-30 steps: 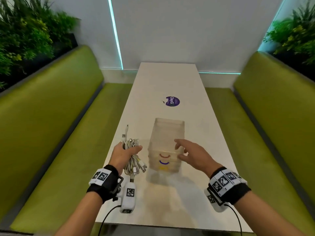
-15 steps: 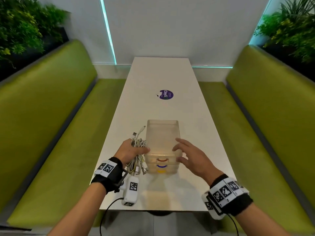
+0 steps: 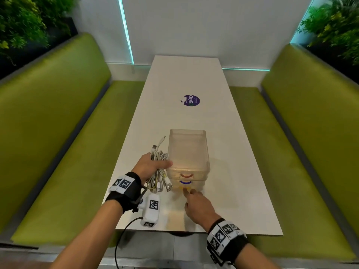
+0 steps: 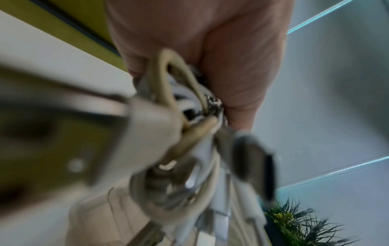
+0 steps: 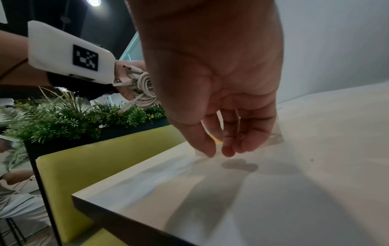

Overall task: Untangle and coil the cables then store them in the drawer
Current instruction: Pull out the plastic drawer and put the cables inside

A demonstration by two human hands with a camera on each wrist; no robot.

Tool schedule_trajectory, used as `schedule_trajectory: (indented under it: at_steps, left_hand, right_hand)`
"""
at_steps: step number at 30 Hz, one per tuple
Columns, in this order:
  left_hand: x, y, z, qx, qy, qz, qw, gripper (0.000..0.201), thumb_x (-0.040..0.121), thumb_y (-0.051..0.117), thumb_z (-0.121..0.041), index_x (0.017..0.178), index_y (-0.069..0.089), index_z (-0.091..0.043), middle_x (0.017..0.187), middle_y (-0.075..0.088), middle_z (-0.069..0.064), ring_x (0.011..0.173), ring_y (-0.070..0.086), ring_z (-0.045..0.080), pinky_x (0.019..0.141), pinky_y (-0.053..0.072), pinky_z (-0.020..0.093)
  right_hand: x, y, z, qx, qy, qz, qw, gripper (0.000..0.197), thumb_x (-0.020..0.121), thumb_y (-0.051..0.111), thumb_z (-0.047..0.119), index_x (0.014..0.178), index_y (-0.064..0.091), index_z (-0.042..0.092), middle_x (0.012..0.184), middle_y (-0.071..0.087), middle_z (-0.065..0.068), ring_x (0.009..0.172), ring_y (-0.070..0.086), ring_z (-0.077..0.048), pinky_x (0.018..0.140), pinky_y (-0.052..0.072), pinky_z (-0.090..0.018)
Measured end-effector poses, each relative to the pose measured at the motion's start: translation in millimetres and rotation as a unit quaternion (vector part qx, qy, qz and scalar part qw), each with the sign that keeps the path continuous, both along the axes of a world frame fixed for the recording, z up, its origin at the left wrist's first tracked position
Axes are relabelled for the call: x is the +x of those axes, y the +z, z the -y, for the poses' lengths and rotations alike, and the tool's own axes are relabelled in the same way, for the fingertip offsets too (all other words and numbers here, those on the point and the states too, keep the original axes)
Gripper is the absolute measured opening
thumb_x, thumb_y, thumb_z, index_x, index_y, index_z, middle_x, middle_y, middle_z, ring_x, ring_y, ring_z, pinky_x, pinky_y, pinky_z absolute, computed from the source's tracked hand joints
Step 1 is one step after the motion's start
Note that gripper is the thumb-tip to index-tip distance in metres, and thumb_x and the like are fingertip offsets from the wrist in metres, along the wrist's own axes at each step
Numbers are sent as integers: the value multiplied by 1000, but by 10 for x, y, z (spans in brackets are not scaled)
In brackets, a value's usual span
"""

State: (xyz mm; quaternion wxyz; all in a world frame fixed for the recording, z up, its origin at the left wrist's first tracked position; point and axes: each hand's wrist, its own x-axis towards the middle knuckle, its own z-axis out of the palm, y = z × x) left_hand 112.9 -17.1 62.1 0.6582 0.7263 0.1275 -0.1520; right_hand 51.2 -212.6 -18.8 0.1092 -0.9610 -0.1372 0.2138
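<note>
A clear three-drawer unit [image 3: 188,150] stands on the white table [image 3: 242,191], its handles red, blue and yellow from top to bottom. My left hand [image 3: 148,165] grips a coiled bundle of white cables [image 3: 159,172] against the unit's left side, the plugs hanging down. The left wrist view shows the cables [image 4: 189,149] up close and blurred under the left hand [image 4: 221,58]. My right hand [image 3: 188,193] is low in front of the unit, its fingers relaxed and the index fingertip at the yellow handle [image 3: 183,188] of the bottom drawer. It holds nothing. All drawers look closed.
Green benches [image 3: 58,133] run along both sides of the table, with plants [image 3: 23,22] behind them. A purple round sticker [image 3: 192,100] lies mid-table. The table's near edge [image 3: 194,232] is just behind my wrists.
My right hand has dropped from the unit's top right side to the front of the bottom drawer. The left hand still holds the cables beside the unit.
</note>
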Motion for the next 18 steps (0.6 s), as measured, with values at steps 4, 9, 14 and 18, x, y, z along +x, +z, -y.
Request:
schedule_trajectory:
  at_steps: [4, 9, 14, 18]
  left_hand:
    - [-22, -1, 31, 3, 21, 5, 1000, 40, 69, 83, -18, 103, 68, -2, 92, 75, 11, 87, 72, 28, 79, 56, 35]
    - [-17, -16, 39, 4, 30, 5, 1000, 34, 71, 82, -19, 99, 69, -4, 88, 75, 10, 81, 71, 26, 77, 55, 35]
    - [-18, -28, 32, 0, 30, -2, 1000, 39, 70, 82, -20, 102, 68, -3, 90, 75, 11, 82, 72, 25, 72, 54, 31]
    - [-9, -40, 29, 0, 31, -4, 1000, 43, 69, 83, -20, 105, 67, -2, 93, 75, 12, 87, 72, 28, 76, 55, 33]
  right_hand:
    - [20, 53, 69, 54, 1, 5, 999, 50, 91, 43, 16, 140, 39, 14, 127, 53, -13, 115, 49, -32, 90, 47, -39]
    - [-134, 183, 161, 64, 43, -61, 995, 45, 92, 48, 21, 136, 49, 15, 125, 57, -11, 114, 53, -29, 90, 43, -34]
    - [-182, 348, 161, 130, 28, 39, 990, 33, 93, 51, 24, 125, 59, 18, 119, 59, -3, 113, 51, -21, 87, 42, -32]
    - [-170, 279, 135, 57, 35, 13, 998, 31, 88, 53, 16, 119, 59, 17, 118, 57, -6, 109, 53, -28, 85, 42, -34]
